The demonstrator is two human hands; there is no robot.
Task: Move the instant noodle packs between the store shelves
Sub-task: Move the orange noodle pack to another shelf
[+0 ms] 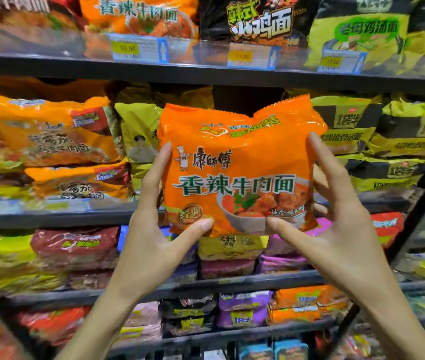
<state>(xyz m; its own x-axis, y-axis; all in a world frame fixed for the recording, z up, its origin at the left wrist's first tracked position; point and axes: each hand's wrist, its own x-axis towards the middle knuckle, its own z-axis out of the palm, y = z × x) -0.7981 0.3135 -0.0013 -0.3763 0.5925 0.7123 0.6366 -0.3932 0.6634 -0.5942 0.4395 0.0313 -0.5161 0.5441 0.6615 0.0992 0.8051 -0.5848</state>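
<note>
Now held: orange noodle pack.
Left hand: pinches left edge.
Right hand: pinches right edge.
Handling: light, crinkly, likely brittle; grip sides.

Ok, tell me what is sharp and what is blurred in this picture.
Head view: the orange noodle pack between left hand and right hand is sharp; surrounding shelf packs and price labels are smeared with blur; the wide-angle lens bends the shelf edge.
</note>
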